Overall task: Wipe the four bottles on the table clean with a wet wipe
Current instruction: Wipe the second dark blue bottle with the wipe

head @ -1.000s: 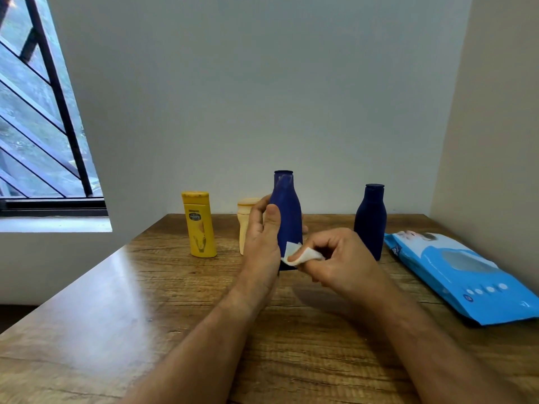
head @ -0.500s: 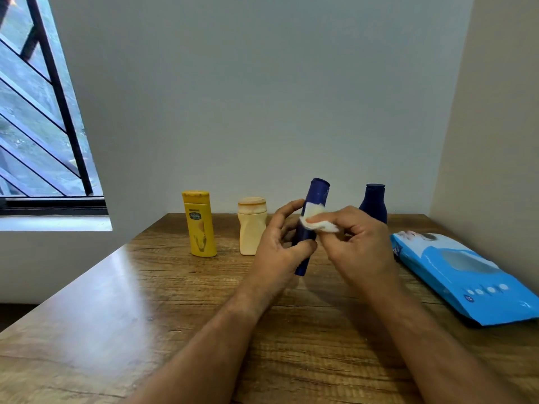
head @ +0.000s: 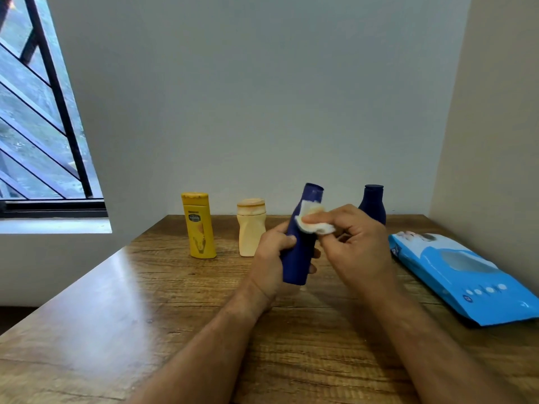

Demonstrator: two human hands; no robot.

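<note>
**A:** Where are you with the bottles?

**B:** You have the tall blue bottle [head: 300, 249] off the table, tilted with its cap leaning right and away from you. Your left hand [head: 269, 259] is wrapped round its lower body, thumb across the front. Your right hand [head: 354, 242] pinches the folded wet wipe [head: 313, 221] and presses it against the bottle's shoulder, just under the neck.

**A:** So how much is done?

**B:** From this view you are partway through this one bottle, I'd say; the wipe sits high, and the lower body under your left hand looks yet to be covered. Whether any of the others has been wiped, I cannot tell.

**A:** And the rest?

**B:** The yellow bottle [head: 199, 225] and the cream bottle [head: 251, 227] stand upright side by side on the wooden table [head: 145, 301], behind and left of your hands. The second blue bottle [head: 372, 204] stands upright behind your right hand, partly hidden. The blue wipes pack [head: 466, 275] lies flat to the right, near the wall, if you need a fresh one.
</note>
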